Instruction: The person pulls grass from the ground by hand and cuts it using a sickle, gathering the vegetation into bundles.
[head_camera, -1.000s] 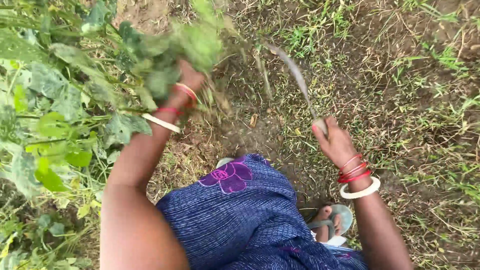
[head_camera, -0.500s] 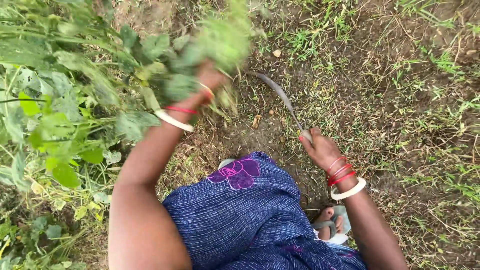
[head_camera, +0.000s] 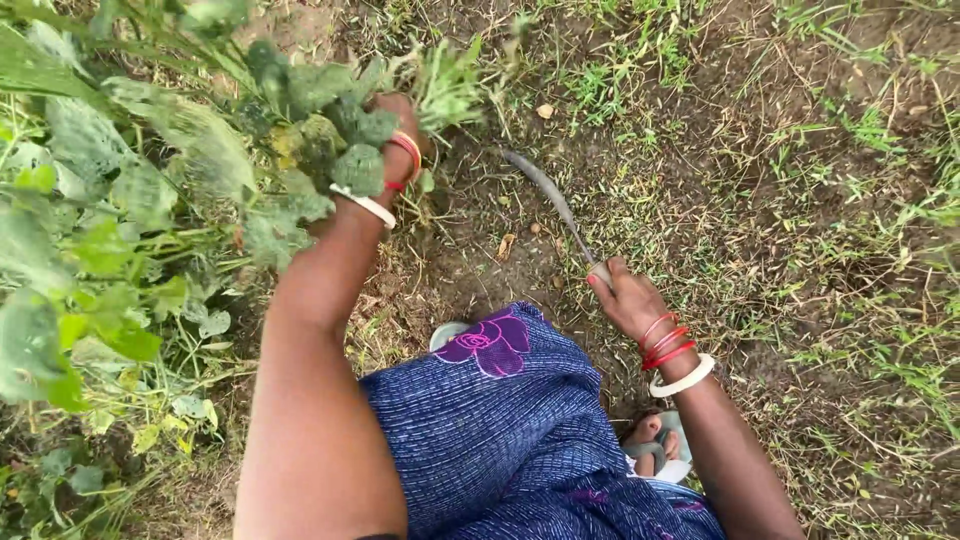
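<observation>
Bare soil (head_camera: 800, 200) with thin grass spreads under me, and leafy weeds (head_camera: 120, 230) crowd the left side. My left hand (head_camera: 395, 130) is closed around a bunch of green stems (head_camera: 330, 110), half hidden by leaves. My right hand (head_camera: 625, 295) is wrapped tight on the handle of a sickle (head_camera: 550, 200), its curved blade lying over the dirt between both hands, pointing away from me.
</observation>
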